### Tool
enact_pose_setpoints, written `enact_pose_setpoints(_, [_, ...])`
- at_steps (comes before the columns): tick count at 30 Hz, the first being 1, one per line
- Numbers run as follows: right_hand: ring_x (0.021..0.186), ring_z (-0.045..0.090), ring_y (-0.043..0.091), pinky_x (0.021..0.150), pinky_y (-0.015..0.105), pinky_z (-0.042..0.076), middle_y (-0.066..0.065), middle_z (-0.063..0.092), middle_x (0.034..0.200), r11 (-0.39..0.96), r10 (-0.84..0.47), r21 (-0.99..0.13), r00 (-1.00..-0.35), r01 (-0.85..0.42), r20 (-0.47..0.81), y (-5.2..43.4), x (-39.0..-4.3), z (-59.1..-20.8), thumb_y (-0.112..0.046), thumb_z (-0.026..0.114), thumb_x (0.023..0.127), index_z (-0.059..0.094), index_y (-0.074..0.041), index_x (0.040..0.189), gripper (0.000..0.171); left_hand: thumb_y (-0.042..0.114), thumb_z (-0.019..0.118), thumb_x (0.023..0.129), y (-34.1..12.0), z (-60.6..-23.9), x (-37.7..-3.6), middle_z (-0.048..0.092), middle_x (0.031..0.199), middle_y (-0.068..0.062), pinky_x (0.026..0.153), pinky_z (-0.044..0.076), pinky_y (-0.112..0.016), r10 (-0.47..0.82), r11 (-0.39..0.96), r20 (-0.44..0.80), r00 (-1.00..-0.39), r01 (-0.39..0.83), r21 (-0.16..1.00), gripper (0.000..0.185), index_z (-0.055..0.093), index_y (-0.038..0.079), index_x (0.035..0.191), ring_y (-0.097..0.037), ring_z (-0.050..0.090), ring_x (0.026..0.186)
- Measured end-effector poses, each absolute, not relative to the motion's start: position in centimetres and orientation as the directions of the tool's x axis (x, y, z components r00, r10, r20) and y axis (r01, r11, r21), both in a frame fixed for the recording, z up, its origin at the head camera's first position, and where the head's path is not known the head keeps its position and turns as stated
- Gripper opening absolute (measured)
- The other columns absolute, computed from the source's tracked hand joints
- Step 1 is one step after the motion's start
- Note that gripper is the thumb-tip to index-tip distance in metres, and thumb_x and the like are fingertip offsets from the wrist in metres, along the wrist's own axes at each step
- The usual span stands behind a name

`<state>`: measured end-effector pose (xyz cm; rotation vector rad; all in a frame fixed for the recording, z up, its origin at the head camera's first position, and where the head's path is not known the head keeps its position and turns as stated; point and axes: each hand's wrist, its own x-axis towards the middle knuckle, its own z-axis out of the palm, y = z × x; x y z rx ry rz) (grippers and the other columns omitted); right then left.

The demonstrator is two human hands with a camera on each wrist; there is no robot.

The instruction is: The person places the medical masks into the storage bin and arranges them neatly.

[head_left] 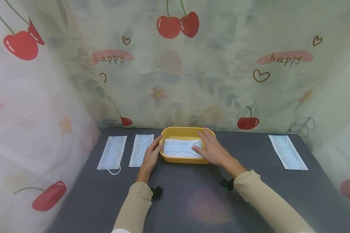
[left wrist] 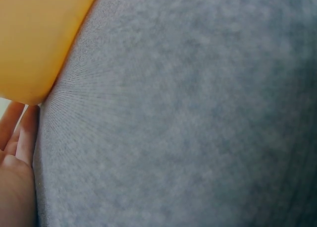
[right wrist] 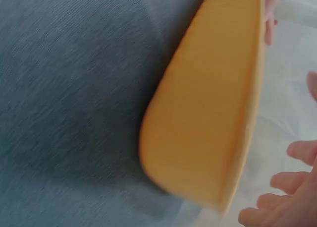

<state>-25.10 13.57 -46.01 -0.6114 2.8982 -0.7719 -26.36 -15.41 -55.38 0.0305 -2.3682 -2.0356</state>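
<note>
Currently the right hand [head_left: 213, 150] lies flat, fingers spread, on the pale blue face mask [head_left: 181, 148] inside the yellow oval plastic tray [head_left: 183, 132]; the left hand [head_left: 151, 155] rests relaxed against its left rim. Risk: uneven pressure could tip or slide the tray on the grey table [head_left: 192, 200].

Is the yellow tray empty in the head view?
No, a face mask lies flat inside the yellow tray, with the right hand resting on it.
</note>
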Motion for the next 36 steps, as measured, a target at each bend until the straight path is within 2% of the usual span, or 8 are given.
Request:
enact_pose_setpoints(5, [0.159,0.006,0.045,0.125,0.066,0.015,0.019,0.010,0.172,0.857,-0.394,-0.342,-0.918,-0.386,0.048,14.4,-25.0,-46.9,-0.065,0.045,0.100,0.022,-0.014,0.164,0.085,0.027,0.053,0.106,-15.3,-55.4,-26.3,0.047,0.159,-0.001,0.127,0.028,-0.051,-0.035,0.153,0.012,-0.999,0.007,0.988,0.044,0.051,0.034,0.149,-0.025,0.040,0.151])
enact_pose_setpoints(9, [0.158,0.007,0.046,0.125,0.068,0.014,0.018,0.008,0.172,0.885,-0.379,-0.269,-0.923,-0.381,0.061,15.3,-25.2,-47.6,-0.071,0.042,0.097,0.021,-0.017,0.164,0.089,0.028,0.052,0.106,-15.3,-55.2,-26.1,0.048,0.159,0.001,0.126,0.028,-0.051,-0.042,0.160,0.007,-0.999,0.000,0.987,0.043,0.052,0.036,0.148,-0.024,0.040,0.151])
enact_pose_setpoints(16, [0.157,0.006,0.050,0.123,0.072,0.009,0.018,0.005,0.173,0.904,-0.362,-0.213,-0.929,-0.371,0.083,16.7,-25.6,-48.2,-0.077,0.040,0.094,0.019,-0.022,0.165,0.092,0.029,0.053,0.105,-15.4,-55.3,-26.2,0.047,0.159,-0.002,0.127,0.026,-0.052,-0.033,0.151,0.000,-0.999,-0.005,0.989,0.044,0.051,0.033,0.149,-0.027,0.040,0.151])
enact_pose_setpoints(22, [0.157,0.004,0.050,0.122,0.074,0.008,0.017,0.004,0.173,0.917,-0.346,-0.169,-0.932,-0.360,0.109,17.7,-25.5,-48.5,-0.079,0.042,0.092,0.017,-0.025,0.165,0.094,0.034,0.052,0.105,-15.4,-55.3,-26.3,0.047,0.159,0.003,0.127,0.026,-0.051,-0.041,0.159,-0.028,-0.999,-0.035,0.987,0.043,0.051,0.040,0.148,-0.023,0.039,0.151])
enact_pose_setpoints(29, [0.157,0.002,0.051,0.120,0.076,0.004,0.017,0.002,0.173,0.926,-0.320,-0.176,-0.942,-0.333,0.103,19.0,-25.2,-48.9,-0.078,0.043,0.092,0.017,-0.026,0.165,0.094,0.030,0.052,0.105,-15.2,-55.1,-26.1,0.048,0.159,0.000,0.126,0.027,-0.051,-0.047,0.170,-0.004,-0.999,-0.012,0.985,0.044,0.052,0.036,0.148,-0.025,0.040,0.151])
enact_pose_setpoints(36, [0.157,0.000,0.051,0.122,0.074,0.003,0.018,0.000,0.173,0.944,-0.272,-0.171,-0.958,-0.283,0.085,20.6,-25.1,-49.5,-0.080,0.042,0.091,0.016,-0.024,0.165,0.096,0.033,0.052,0.105,-15.2,-55.1,-26.1,0.048,0.159,0.003,0.127,0.027,-0.051,-0.049,0.173,-0.026,-0.998,-0.034,0.984,0.043,0.051,0.040,0.147,-0.023,0.040,0.151])
